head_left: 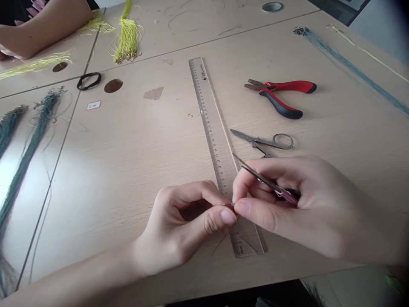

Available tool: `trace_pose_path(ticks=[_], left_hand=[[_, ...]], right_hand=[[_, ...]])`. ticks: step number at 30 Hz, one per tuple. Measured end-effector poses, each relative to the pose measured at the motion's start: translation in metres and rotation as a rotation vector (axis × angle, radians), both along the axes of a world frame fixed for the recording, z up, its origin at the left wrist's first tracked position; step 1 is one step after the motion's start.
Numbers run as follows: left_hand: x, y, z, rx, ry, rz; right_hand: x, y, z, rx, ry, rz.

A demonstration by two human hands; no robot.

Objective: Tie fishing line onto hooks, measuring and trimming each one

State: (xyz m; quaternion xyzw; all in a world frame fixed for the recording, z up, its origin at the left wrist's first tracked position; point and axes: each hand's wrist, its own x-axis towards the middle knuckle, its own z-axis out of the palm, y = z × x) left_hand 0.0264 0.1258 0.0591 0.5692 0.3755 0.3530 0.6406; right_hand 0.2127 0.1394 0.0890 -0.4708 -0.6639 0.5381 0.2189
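My left hand [188, 224] pinches a small dark metal piece [228, 205] between thumb and forefinger, over the lower part of a clear ruler [212, 128]. The tips of my right hand [297, 209] meet it there, closed on the other end of the small piece. A slim pointed tool with a purple-pink handle [286, 195], seemingly tweezers or small scissors, is tucked in my right palm and points up to the left. A thin dark thread hangs below my left fingertips. Silver scissors [255, 140] lie just beyond my right hand.
Red and black pliers [281, 91] lie farther back. Teal cord bundles are at the left [32, 149] and right [354, 68]. Yellow cords [128, 40], a black band [89, 81], a small label [93, 105] and a tape roll [272, 7] also lie about. Another person's arm [54, 30] rests top left.
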Motion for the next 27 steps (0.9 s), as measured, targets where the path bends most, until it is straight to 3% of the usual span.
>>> trace_pose_path(ticks=[21,27], left_hand=[[0.001,-0.005,-0.003,-0.173,-0.057,0.143],[0.001,-0.005,-0.005,-0.192,-0.135,0.099]], right_hand=[[0.001,0.003,-0.014,0.069,0.067,0.007],[0.000,0.002,-0.007,-0.023,-0.026,-0.020]])
